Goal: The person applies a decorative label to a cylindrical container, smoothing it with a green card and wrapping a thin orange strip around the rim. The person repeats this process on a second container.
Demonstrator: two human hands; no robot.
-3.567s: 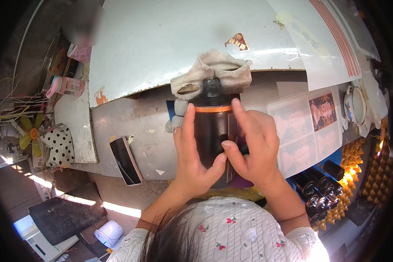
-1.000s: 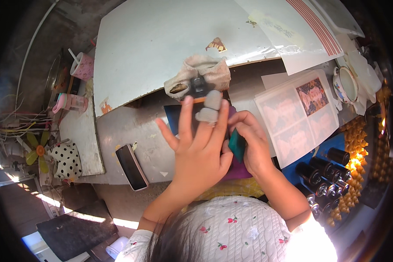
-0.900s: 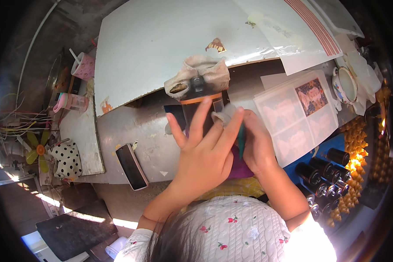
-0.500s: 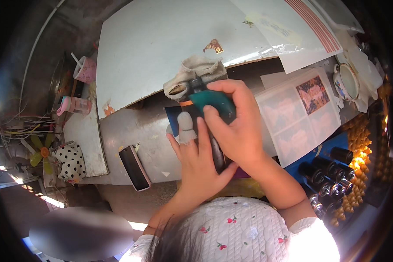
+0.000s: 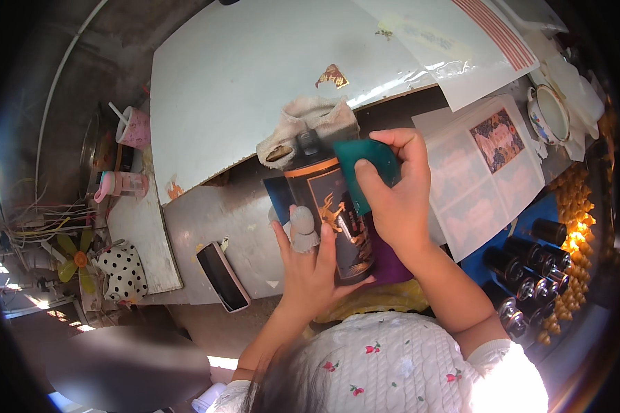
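Observation:
A black bottle (image 5: 349,241) with an orange band and a gold picture on its side lies tilted in front of me, its narrow neck pointing away. My left hand (image 5: 302,272) holds it low down, fingers along the left side and thumb by the base; one finger wears a whitish cloth cover. Between thumb and fingers, my right hand (image 5: 408,199) pinches a flat, dark green scraper (image 5: 370,165) against the bottle's upper right side. Behind the neck sits a crumpled grey-white cloth (image 5: 315,110). Something dark blue (image 5: 277,196) shows beside the bottle on the left.
A phone (image 5: 224,277) lies left of my hands. Printed sheets (image 5: 461,179) and a white enamel mug (image 5: 549,113) are at right, with several black bottles (image 5: 523,258) below them. A white board (image 5: 255,89) spans the back. Cups (image 5: 134,129) and a dotted pouch (image 5: 122,272) stand left.
The right hand and scraper have shifted right, off the middle of the bottle, uncovering its gold picture and orange band. The left hand's fingers have moved slightly lower on the bottle.

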